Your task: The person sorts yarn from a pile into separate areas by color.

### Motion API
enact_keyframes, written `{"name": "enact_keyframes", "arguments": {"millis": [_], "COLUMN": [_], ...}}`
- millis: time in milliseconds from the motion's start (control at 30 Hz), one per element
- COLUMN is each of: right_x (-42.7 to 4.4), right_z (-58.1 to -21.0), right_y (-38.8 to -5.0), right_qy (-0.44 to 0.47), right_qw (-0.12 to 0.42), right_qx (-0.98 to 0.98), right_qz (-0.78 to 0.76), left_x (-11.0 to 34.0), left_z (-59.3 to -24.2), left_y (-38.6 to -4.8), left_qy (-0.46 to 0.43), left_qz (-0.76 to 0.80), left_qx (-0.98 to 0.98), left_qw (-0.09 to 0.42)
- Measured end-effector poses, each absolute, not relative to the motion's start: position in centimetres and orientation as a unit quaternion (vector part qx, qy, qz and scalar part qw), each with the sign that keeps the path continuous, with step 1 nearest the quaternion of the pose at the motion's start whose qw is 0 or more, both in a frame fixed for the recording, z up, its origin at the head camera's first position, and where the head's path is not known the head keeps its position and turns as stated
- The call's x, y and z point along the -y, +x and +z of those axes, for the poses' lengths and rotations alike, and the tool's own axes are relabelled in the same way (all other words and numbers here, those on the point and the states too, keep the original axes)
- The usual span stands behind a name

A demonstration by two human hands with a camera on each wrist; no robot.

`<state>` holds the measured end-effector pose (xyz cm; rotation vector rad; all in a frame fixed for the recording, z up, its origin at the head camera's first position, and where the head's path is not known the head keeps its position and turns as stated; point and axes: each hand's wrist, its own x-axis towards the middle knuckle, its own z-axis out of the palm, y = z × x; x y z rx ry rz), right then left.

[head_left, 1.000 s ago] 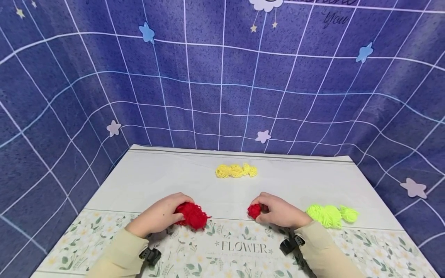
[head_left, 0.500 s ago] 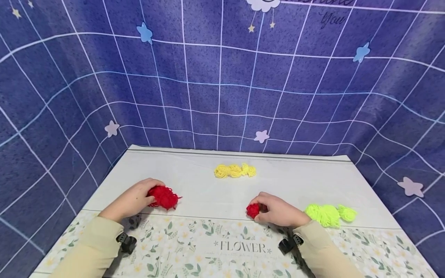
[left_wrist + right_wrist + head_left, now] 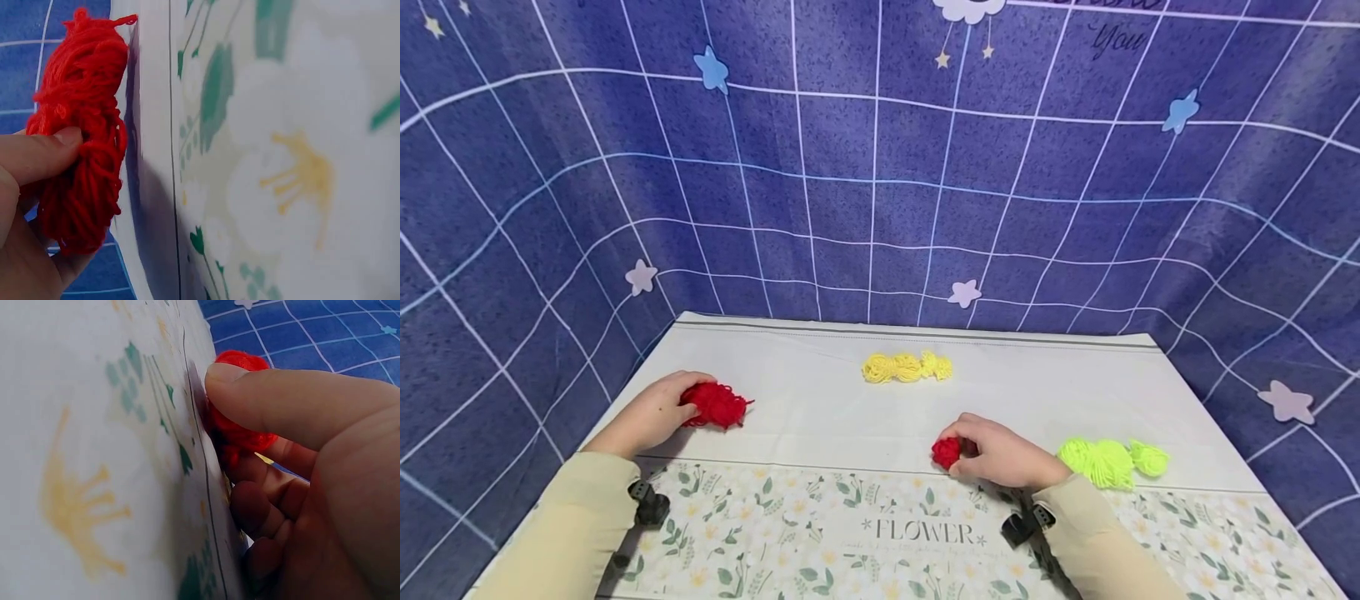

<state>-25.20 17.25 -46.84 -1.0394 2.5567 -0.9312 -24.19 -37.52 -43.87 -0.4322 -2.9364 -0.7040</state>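
Observation:
At the left of the table, my left hand grips a red yarn skein. The left wrist view shows the thumb pressed on the middle of this tied skein, with its lower part beside the fingers. Nearer the table's middle, my right hand pinches a smaller red yarn ball between thumb and fingers. In the right wrist view the thumb covers part of that ball, which is close to the tabletop. The skein and the ball are well apart.
A yellow yarn skein lies at the back middle of the table. Beside my right forearm is a lime-green yarn skein. A floral cloth with the word FLOWER covers the front of the table. A blue curtain hangs behind.
My left hand has moved left and farther back across the table with the larger red yarn skein. My right hand has stayed in place, holding the small red yarn ball.

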Motion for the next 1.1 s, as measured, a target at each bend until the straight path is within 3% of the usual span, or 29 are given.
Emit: {"name": "enact_keyframes", "arguments": {"millis": [700, 1100], "right_x": [-16.7, -14.8], "right_z": [-46.8, -45.9], "right_y": [-25.2, -25.3], "right_qy": [-0.335, -0.356], "right_qw": [0.138, 0.121], "right_qx": [-0.87, -0.87], "right_qz": [-0.335, -0.318], "left_x": [39.3, 39.3], "left_z": [-44.7, -45.0], "left_y": [-23.6, -23.8], "left_qy": [-0.119, -0.115], "left_qz": [-0.252, -0.283], "left_qx": [0.96, 0.952], "left_qw": [0.004, -0.006]}}
